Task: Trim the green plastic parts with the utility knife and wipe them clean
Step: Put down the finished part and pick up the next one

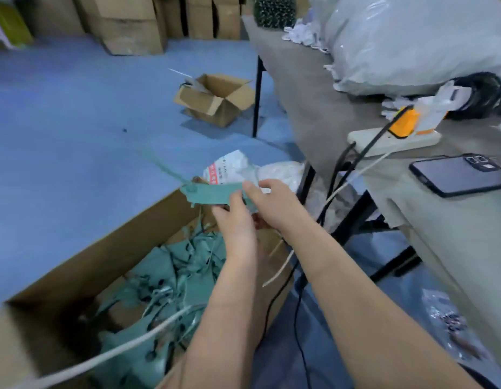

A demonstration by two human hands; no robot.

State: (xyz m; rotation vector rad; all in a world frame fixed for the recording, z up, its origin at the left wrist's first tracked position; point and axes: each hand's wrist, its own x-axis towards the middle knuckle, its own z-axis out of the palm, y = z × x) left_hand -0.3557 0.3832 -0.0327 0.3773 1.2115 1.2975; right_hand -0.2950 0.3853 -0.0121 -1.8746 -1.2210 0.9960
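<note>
Underneath, carton (pixel 103 242) of green parts (pixel 159 265), white cable (pixel 125 346) across.

Cool, bluish indoor light falls evenly from overhead; moderately bright, with no hard shadows; a soft shadow lies under the small carton (pixel 215 99) on the floor and beneath the table (pixel 300 88); the near corner of the big box (pixel 83 254) is dark; a pale sheen sits on the plastic bag (pixel 412 43) at the table's far end; the whole frame is soft; the left hand (pixel 235 217), right hand (pixel 271 203) and green part (pixel 213 193) are smeared; the white cable (pixel 117 352) streaks; wide-angle bending curves the table's edge.
</note>
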